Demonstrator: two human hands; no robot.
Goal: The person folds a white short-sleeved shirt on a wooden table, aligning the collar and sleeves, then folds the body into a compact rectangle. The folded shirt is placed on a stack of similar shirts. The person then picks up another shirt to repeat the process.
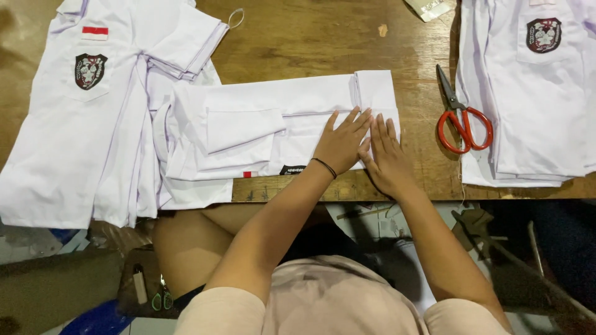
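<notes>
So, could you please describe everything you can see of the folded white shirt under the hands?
The folded white shirt lies flat on the wooden table, folded into a long rectangle of thin, smooth cloth. A sleeve is folded across its front, and a small red tag and a dark label peek out at its near edge. The left hand and right hand press its right end, palms down.

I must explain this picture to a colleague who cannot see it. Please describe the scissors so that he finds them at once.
Start at the wooden table and find the folded white shirt under both hands. Just right of it, before the pile of white shirts at the right edge, lie the scissors. Their red handles point toward the person, and they are the only red tool on the table.
</notes>
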